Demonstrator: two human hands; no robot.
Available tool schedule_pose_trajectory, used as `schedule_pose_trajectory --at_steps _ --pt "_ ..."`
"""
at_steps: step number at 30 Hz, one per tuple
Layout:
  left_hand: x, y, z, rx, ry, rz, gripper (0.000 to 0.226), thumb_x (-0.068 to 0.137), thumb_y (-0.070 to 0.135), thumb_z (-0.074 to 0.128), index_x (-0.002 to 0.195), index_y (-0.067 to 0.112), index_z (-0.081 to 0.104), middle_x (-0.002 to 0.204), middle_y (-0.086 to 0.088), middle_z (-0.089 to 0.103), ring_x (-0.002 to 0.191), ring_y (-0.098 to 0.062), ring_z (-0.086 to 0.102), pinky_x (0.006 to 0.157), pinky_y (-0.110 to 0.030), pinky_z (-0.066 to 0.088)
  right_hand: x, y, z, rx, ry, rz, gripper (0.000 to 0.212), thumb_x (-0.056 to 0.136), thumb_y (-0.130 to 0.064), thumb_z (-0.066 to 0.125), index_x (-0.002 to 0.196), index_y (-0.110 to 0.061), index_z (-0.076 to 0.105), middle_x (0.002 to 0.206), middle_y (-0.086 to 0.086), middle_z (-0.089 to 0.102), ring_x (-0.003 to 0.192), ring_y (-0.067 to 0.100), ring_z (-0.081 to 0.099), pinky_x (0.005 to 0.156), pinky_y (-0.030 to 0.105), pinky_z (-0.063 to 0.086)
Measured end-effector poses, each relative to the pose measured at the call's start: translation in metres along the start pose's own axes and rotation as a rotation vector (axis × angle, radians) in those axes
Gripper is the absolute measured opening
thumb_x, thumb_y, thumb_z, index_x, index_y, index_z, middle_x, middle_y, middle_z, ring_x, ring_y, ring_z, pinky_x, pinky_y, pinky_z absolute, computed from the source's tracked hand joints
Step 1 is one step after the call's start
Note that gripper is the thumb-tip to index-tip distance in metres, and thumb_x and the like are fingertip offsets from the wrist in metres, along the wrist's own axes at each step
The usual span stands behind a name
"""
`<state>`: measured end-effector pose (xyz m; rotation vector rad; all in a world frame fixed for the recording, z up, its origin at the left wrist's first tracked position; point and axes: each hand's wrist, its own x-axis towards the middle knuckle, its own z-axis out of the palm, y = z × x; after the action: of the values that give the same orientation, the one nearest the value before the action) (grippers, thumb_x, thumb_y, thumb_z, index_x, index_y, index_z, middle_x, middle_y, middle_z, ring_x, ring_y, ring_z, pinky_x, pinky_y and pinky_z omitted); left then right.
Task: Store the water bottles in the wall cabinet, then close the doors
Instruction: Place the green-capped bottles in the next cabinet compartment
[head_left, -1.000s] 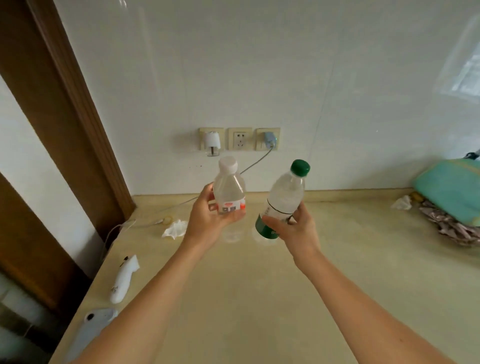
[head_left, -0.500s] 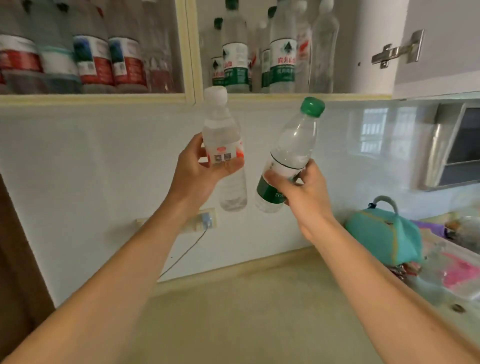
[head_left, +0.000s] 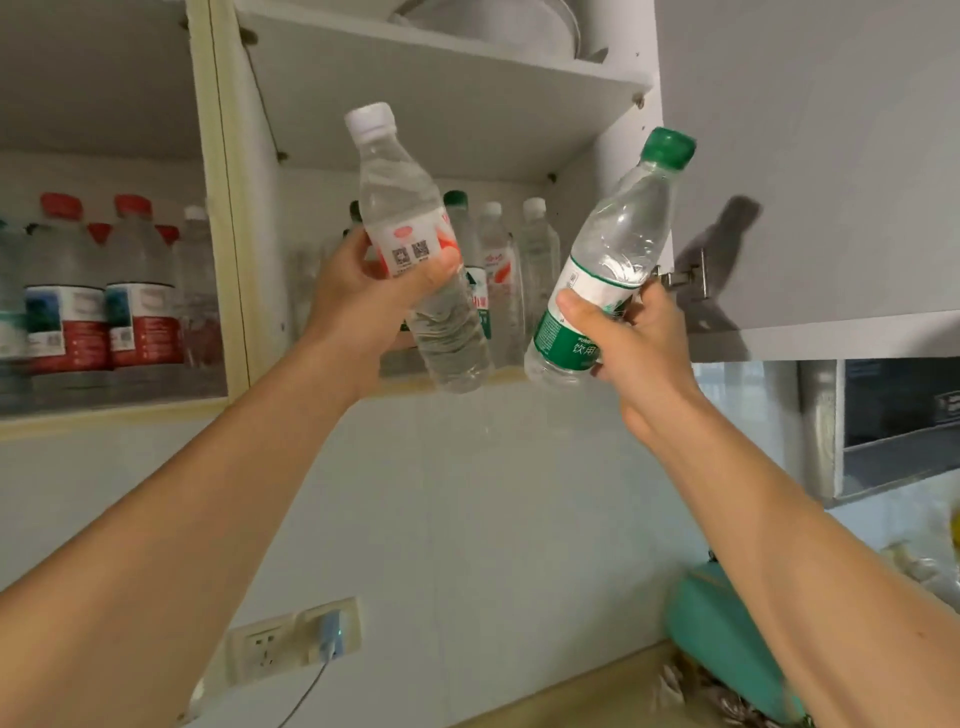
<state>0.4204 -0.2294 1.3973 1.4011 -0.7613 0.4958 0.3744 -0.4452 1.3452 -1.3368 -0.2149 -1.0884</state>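
My left hand (head_left: 363, 301) grips a clear water bottle with a white cap and red-and-white label (head_left: 410, 228), tilted left. My right hand (head_left: 628, 343) grips a second water bottle with a green cap and green label (head_left: 613, 249), tilted right. Both are raised in front of the open wall cabinet (head_left: 441, 88). On its lower shelf, behind my hands, stand several stored bottles (head_left: 498, 260). The cabinet's right door (head_left: 810, 156) hangs open, with its hinge beside my right fingers. Behind the glass left door (head_left: 104, 260) stand more bottles with red caps.
Below the cabinet runs a white tiled wall with a socket strip and a plugged-in charger (head_left: 327, 636). A teal bag (head_left: 727, 639) lies on the beige counter at the lower right. A dark range hood (head_left: 898, 415) sits under the open door.
Both hands rose with their bottles from above the counter to the height of the cabinet shelf. The view tilted upward, so the cabinet's inside now fills the upper frame.
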Motion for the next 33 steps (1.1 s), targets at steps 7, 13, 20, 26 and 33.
schedule_pose_trajectory --at_steps 7,13,20,26,33 --pt "0.063 0.005 0.057 0.147 0.044 0.015 0.039 0.075 0.032 0.087 0.105 0.029 0.062 0.091 0.015 0.072 0.075 0.001 0.071 0.062 -0.026 0.061 0.084 -0.022 -0.024 -0.115 -0.089 0.076 0.049 0.077 -0.020 0.087 0.118 -0.027 0.062 0.110 -0.010 0.073 0.104 0.015 0.070 0.078 0.035 0.056" --pt "0.093 -0.018 0.097 0.251 0.014 -0.051 0.054 0.079 0.028 0.085 0.119 0.020 0.049 0.107 0.001 0.067 0.094 -0.019 0.069 0.085 -0.048 0.059 0.124 -0.005 -0.031 -0.235 -0.166 0.170 0.046 0.079 -0.018 0.086 0.118 -0.021 0.063 0.109 -0.003 0.071 0.094 0.015 0.067 0.064 0.028 0.047" --pt "0.111 -0.045 0.125 0.377 0.027 -0.042 0.059 0.085 0.035 0.079 0.116 0.029 0.029 0.104 0.007 0.057 0.081 -0.009 0.057 0.069 -0.035 0.052 0.153 0.025 -0.039 -0.367 -0.212 0.168 0.042 0.083 -0.030 0.083 0.116 -0.026 0.057 0.099 -0.011 0.063 0.081 0.002 0.056 0.057 0.023 0.037" --pt "0.100 -0.066 0.134 0.508 -0.008 0.001 0.067 0.086 0.037 0.078 0.136 0.027 0.034 0.118 0.006 0.059 0.086 -0.008 0.057 0.056 -0.019 0.038 0.150 0.055 -0.049 -0.693 -0.211 0.011 0.056 0.080 -0.037 0.083 0.126 -0.022 0.055 0.111 -0.001 0.069 0.099 0.019 0.066 0.090 0.040 0.055" --pt "0.097 -0.069 0.139 0.617 -0.043 0.030 0.072 0.083 0.033 0.081 0.139 0.021 0.037 0.128 -0.003 0.057 0.108 -0.020 0.060 0.081 -0.028 0.046 0.135 0.074 -0.054 -0.852 -0.158 -0.064 0.057 0.085 -0.042 0.077 0.131 -0.021 0.051 0.115 0.002 0.069 0.105 0.027 0.064 0.091 0.045 0.054"
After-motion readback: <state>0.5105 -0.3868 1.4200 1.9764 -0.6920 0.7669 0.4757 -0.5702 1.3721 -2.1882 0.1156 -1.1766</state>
